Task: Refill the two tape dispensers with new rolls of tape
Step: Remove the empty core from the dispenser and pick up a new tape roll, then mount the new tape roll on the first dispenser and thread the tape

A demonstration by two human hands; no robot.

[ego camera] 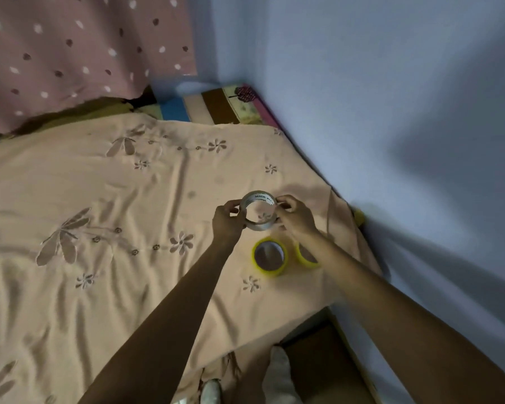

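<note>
- The bedspread [105,199], peach with stitched flowers and full of wrinkles, is a soft working surface, so anything set on it may tip; the roll is better worked in the air, as it is now.
- No tape dispenser can be made out in this view, so the step in hand looks like readying a new roll: finding and lifting the free end.
- The left hand [226,221] grips the clear tape roll's [258,212] left rim with curled fingers and should hold it steady.
- The right hand [293,215] pinches at the right rim, probably picking for the tape end; a nail run slowly round the edge should catch it.
- The clear tape roll is held above the bedspread, near the wall [391,112], its core printed with dark lettering.
- Two yellow rolls [270,258] lie flat on the bedspread just below the hands, the right one half hidden by the forearm.
</note>
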